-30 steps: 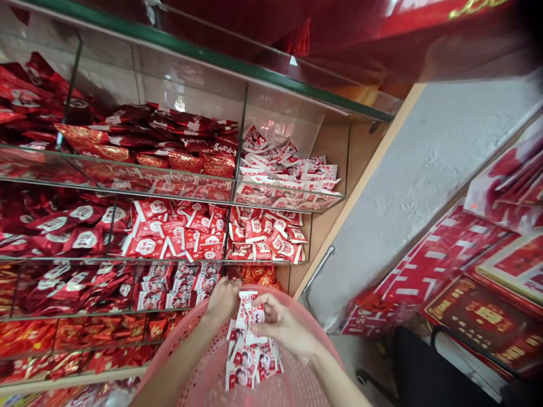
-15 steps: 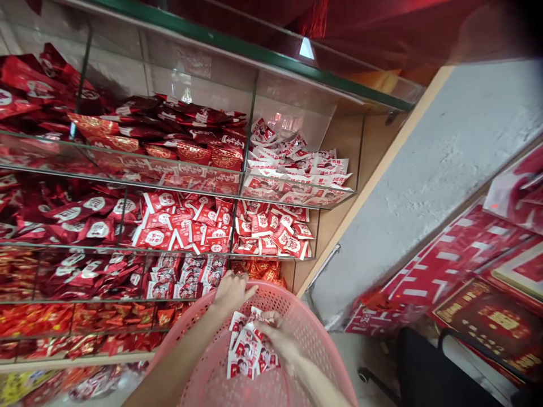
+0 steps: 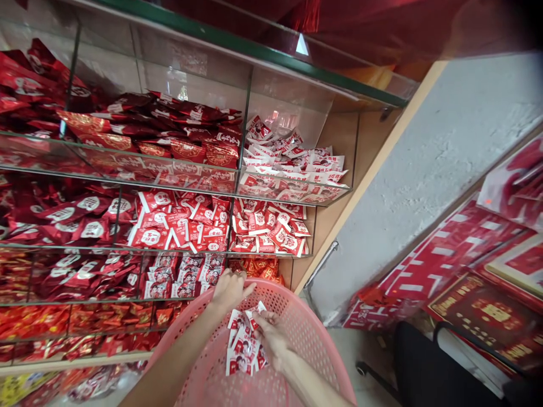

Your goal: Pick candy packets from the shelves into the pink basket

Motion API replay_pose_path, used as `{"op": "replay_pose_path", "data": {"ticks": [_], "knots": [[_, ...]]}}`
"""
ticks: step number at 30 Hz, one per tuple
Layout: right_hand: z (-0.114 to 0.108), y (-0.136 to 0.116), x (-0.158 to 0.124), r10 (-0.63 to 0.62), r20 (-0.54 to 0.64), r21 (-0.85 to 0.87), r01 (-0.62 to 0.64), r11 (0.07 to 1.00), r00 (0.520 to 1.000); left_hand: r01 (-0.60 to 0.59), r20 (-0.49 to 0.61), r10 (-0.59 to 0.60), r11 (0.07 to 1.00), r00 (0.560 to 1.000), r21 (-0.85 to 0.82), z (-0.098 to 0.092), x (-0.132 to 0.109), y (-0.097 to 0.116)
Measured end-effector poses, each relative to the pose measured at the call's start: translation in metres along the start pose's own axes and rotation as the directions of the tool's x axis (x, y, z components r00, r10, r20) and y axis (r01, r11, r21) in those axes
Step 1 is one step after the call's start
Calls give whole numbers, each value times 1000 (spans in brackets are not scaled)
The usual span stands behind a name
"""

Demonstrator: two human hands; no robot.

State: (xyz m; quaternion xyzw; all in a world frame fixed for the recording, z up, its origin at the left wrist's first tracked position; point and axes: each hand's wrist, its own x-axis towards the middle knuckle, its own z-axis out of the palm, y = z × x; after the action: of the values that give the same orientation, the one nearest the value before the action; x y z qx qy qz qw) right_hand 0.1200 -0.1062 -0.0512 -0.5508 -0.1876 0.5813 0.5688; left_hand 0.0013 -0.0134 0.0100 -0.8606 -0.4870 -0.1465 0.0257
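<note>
A large pink plastic basket (image 3: 316, 333) with perforated walls stands in front of me. My left hand (image 3: 229, 290) grips its far rim, the fingers over the edge and the thumb pointing right. Inside the basket, my right hand (image 3: 272, 338) pinches a small red-and-white candy packet (image 3: 257, 310) between thumb and fingers. Several more red-and-white packets (image 3: 243, 349) with printed figures lie in a small pile just left of that hand. The right hand's lower fingers are partly hidden.
Glass-fronted shelves (image 3: 178, 180) hold red packets in compartments; white-and-red packets (image 3: 292, 164) fill the upper right one. To the right are a grey wall (image 3: 407, 186), a black chair (image 3: 428, 367) and red printed packages (image 3: 449, 249). Colourful bags (image 3: 93, 381) lie below the shelves.
My right hand has shifted slightly up and left, and the packet at its fingertips is turned more upright. My left hand stays on the rim. The view has shifted a little.
</note>
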Motion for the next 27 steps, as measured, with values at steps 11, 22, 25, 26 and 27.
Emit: {"op": "replay_pose_path", "data": {"ticks": [11, 22, 25, 26, 27], "knots": [[15, -13, -10, 210, 95, 233, -226, 946, 973, -17, -8, 18, 997, 1000, 69, 2, 0, 0], [9, -16, -19, 252, 193, 30, -262, 965, 948, -8, -18, 10, 996, 1000, 87, 6, -1, -1], [2, -29, -17, -9, 219, -88, 29, 996, 976, -5, -23, 6, 998, 1000, 69, 6, -1, -1], [-1, -34, -15, -135, 216, -146, 168, 975, 967, -5, -21, 7, 998, 1000, 60, 5, -1, -1], [-4, -38, -12, -251, 208, -207, 293, 933, 945, -4, -19, 5, 999, 1000, 50, 5, -1, 0]]}}
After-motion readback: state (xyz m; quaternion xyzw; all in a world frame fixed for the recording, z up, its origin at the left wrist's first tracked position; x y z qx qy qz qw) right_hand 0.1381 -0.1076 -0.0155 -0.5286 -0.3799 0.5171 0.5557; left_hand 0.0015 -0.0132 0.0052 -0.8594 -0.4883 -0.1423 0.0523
